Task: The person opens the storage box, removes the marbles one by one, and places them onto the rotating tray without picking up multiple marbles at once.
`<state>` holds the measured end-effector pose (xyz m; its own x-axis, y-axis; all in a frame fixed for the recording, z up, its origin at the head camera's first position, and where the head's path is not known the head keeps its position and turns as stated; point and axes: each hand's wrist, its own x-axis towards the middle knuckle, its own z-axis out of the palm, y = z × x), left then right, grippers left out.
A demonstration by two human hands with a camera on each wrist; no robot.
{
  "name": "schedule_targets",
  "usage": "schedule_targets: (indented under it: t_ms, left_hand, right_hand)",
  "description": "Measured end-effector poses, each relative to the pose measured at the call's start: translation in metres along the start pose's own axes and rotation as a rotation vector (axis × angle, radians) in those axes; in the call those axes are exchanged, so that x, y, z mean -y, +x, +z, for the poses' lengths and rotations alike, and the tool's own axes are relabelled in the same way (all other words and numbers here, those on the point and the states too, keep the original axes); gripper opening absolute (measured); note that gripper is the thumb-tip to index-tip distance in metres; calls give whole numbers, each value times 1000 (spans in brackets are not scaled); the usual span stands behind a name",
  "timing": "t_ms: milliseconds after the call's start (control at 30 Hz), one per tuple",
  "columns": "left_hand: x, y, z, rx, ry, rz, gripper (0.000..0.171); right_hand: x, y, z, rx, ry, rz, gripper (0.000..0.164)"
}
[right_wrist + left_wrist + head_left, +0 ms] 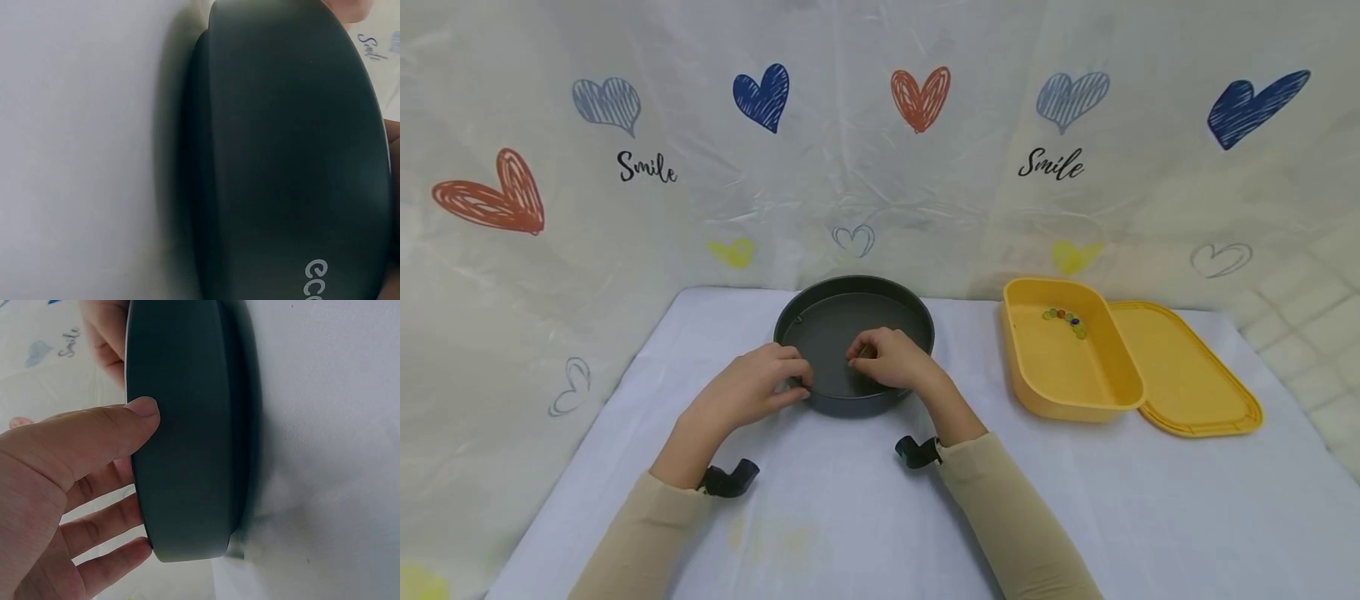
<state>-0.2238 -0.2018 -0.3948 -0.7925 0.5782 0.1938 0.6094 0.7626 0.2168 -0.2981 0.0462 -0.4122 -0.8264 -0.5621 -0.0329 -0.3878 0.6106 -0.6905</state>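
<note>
Dark-grey, the pan (859, 407) could tip if the left hand (763, 383), pinching its side, bears down; whether the right hand's (889, 358) curled grip holds anything is unclear.

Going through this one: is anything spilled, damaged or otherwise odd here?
Nothing looks clearly spilled or damaged: the small colored beads lie inside the yellow container. One oddity: a faint yellowish patch on the white tablecloth, between the forearms. It may be a stain or a print showing through; I can't tell which.
</note>
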Motion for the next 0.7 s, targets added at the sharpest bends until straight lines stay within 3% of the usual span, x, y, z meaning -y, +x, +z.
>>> schedule_targets:
  t_ms: [700]
  left_hand:
    - [0,0,0,4,0,-2,13]
  right_hand:
    - [4,1,4,14,-132,5,10]
